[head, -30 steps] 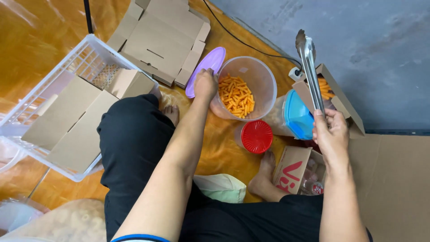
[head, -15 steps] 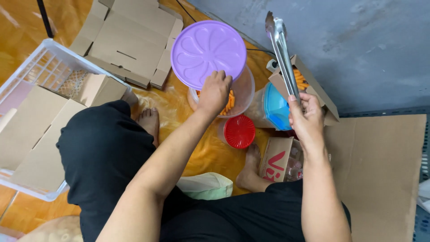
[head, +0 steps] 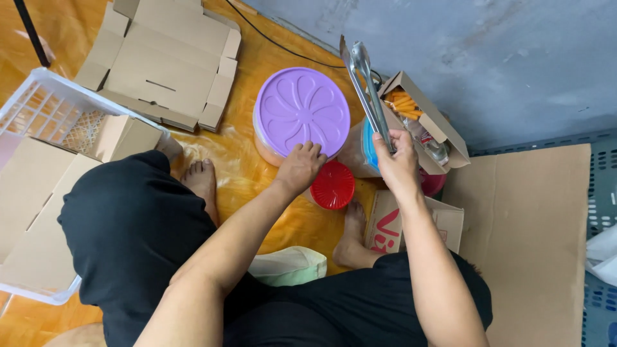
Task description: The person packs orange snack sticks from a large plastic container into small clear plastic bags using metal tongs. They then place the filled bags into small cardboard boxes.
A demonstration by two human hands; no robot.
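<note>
The purple lid [head: 301, 110] is pressed at its near edge by the left hand [head: 298, 168], seemingly without being clasped. Metal tongs [head: 366, 90] are gripped firmly in the right hand [head: 398, 162], just right of the lid.

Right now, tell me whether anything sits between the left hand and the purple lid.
Nothing visible does. The left hand rests its fingertips directly on the near edge of the purple lid. The right hand holds the metal tongs off to the side.

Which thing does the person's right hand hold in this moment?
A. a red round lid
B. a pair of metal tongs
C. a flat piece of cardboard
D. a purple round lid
B: the right hand grips the metal tongs, which point up and away, while the left hand rests on the edge of the purple lid.
</note>
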